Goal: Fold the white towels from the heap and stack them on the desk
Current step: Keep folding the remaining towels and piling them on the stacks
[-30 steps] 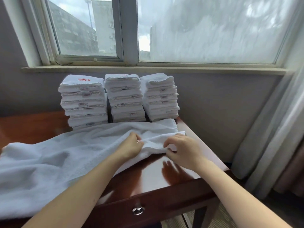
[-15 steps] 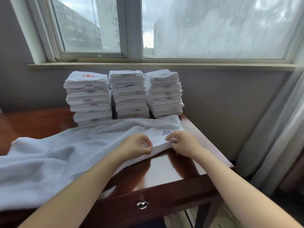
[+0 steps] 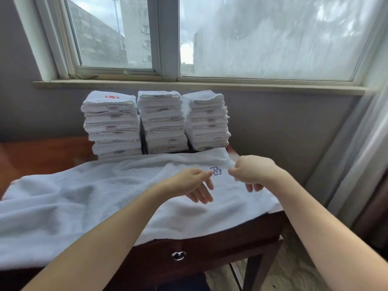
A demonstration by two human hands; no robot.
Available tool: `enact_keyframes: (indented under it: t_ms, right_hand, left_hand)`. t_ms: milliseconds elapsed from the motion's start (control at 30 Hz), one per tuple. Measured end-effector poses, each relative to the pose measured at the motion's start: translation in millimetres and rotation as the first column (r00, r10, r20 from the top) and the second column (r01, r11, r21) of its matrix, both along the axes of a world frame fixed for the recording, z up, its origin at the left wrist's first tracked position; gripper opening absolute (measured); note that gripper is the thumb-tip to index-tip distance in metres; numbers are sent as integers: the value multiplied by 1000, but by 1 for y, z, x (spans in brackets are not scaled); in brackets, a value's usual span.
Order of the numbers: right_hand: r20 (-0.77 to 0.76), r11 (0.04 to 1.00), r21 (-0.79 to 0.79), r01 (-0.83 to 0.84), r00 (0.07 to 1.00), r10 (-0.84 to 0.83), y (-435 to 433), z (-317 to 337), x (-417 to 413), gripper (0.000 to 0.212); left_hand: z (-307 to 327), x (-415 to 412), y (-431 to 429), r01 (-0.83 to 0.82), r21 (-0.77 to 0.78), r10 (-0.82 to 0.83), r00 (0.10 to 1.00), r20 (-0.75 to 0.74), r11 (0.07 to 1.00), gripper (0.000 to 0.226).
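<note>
**A:** Where is the work sitting?

**B:** A large white terry-cloth towel is lying spread across the dark polished wooden desk. It is draping over the near edge and bunching softly at the left. I judge it is being laid flat so the edges can be matched.

**A:** Hands?

**B:** Both are hovering over the right end, flanking a small blue embroidered emblem. On the left hand thumb and forefinger are meeting in a pinch, the other fingers hanging straight. The right hand is curling its fingers at the towel's far-right edge. Cannot tell whether either is nipping cloth.

**A:** Why there?

**B:** Probably lining up the emblem corner so the mark is ending up outward. A red emblem is showing on top of the left stack.

**A:** Finished ones?

**B:** Three stacks of folded white towels are standing side by side at the far edge under the window, likely leaving the near surface for folding. The pile is looking thick, nubbly and limp; the wood is looking hard and glossy.
</note>
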State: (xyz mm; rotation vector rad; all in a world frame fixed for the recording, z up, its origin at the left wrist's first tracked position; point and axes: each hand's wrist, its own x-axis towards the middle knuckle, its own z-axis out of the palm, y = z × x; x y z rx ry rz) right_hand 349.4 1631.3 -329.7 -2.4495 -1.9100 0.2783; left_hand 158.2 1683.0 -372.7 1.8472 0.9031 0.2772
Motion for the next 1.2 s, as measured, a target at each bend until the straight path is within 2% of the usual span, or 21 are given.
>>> enact_keyframes:
  t_ms: [67, 133, 200, 267, 367, 500, 800, 933, 1033, 1100, 1200]
  right_hand:
    - [-60, 997, 65, -50, 997, 54, 5, -7, -8, 35]
    - [-118, 977, 195, -83, 987, 108, 16, -26, -21, 34]
    - [-180, 960, 255, -115, 970, 164, 27, -50, -37, 41]
    - [-214, 945, 261, -197, 943, 256, 39, -74, -55, 48]
    - [-157, 915, 254, -315, 920, 360, 55, -102, -72, 48]
    - [-140, 923, 239, -302, 930, 340, 66, -116, -65, 51]
    - [-118, 947, 227, -226, 959, 257, 58, -116, -7, 54]
    - [-133, 953, 221, -209, 961, 242, 53, -110, 2, 52]
    - [-206, 931, 336, -147, 952, 225, 55, -103, -9, 47]
    - [-246, 900, 410, -150, 932, 268, 61, -96, -28, 46]
    - [-254, 856, 449, -256, 882, 397, 74, -85, -73, 47]
  left_hand:
    - [-2, -7, 7, -126, 160, 127, 992, 5, 979, 27]
    - [-10, -23, 17, -228, 388, 267, 963, -47, 893, 17]
    - [-20, -45, 24, -213, 584, 356, 924, -140, 783, 21]
    - [-30, -68, 31, -154, 656, 393, 889, -234, 739, 32]
    - [-48, -84, 34, -43, 649, 363, 856, -368, 759, 43]
    - [-67, -71, 34, 62, 656, 335, 822, -461, 752, 52]
    - [-72, -9, 35, 95, 650, 298, 833, -467, 754, 54]
    - [-64, -3, 31, 14, 598, 266, 888, -376, 801, 51]
    - [-49, -26, 33, -169, 478, 276, 947, -163, 862, 31]
    - [-38, -53, 36, -265, 496, 350, 933, -86, 827, 23]
    - [-27, -104, 40, -386, 591, 503, 864, -39, 709, 19]
